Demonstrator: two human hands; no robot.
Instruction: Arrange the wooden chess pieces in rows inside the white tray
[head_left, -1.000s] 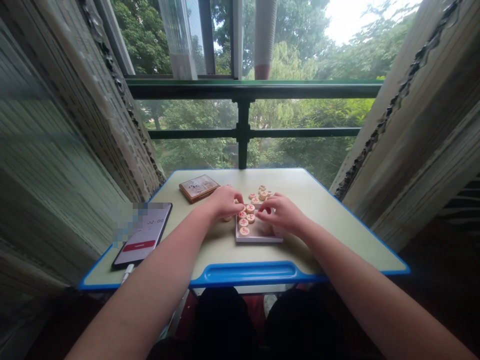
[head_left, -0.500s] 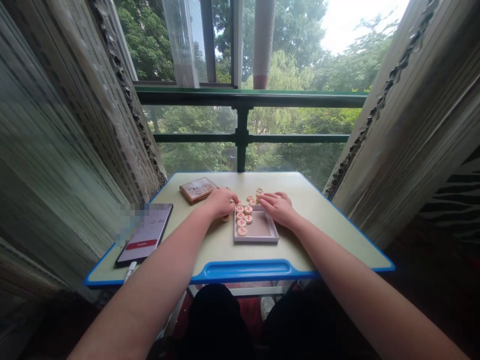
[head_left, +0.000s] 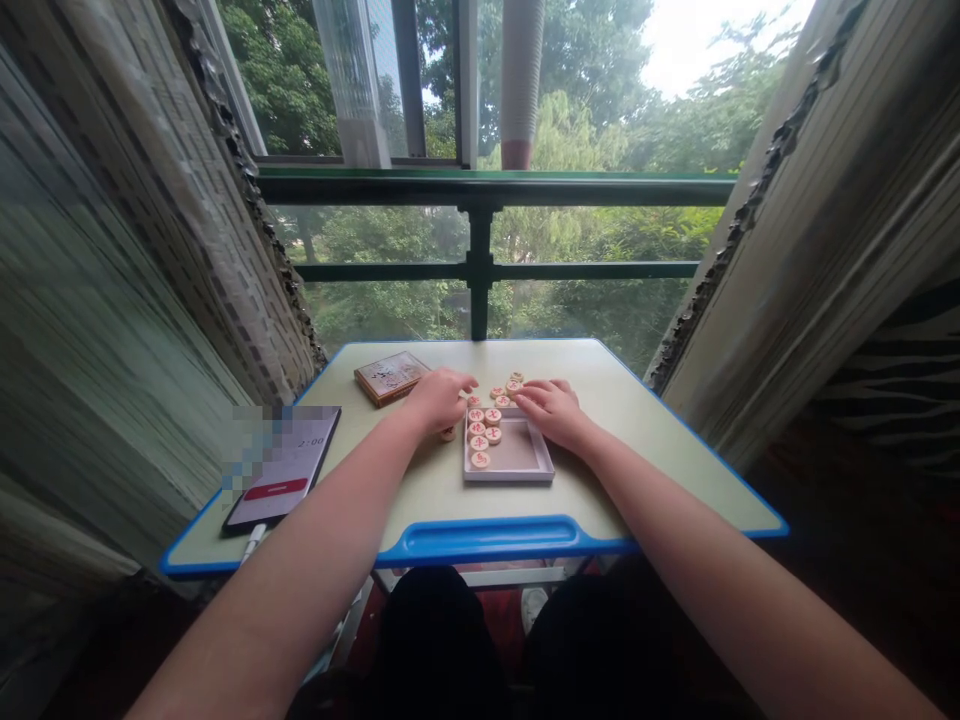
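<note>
A shallow white box (head_left: 547, 470) stands in the middle of the table, with several round Chinese chess pieces (head_left: 479, 443) with red characters along its left side. My left hand (head_left: 442, 398) hovers at the box's far left corner, index finger stretched out above a loose piece (head_left: 474, 401); its other fingers are partly hidden. Another piece (head_left: 448, 434) shows under its wrist side. By the far right corner is my right hand (head_left: 553, 408), fingers extended and apart, the tips beside a small cluster of loose pieces (head_left: 513, 388). I see no piece held in either hand.
A brown box lid with a picture (head_left: 391, 377) lies at the back left. A phone (head_left: 279, 485) with a cable sits at the left edge. The blue-rimmed table (head_left: 675, 490) has a pen groove (head_left: 491, 538) in front; curtains and a green railing (head_left: 495, 188) surround it.
My left hand has lifted slightly, uncovering a loose piece near the box corner. The right hand has drawn back a little from the cluster, uncovering a piece. The view has shifted slightly.
</note>
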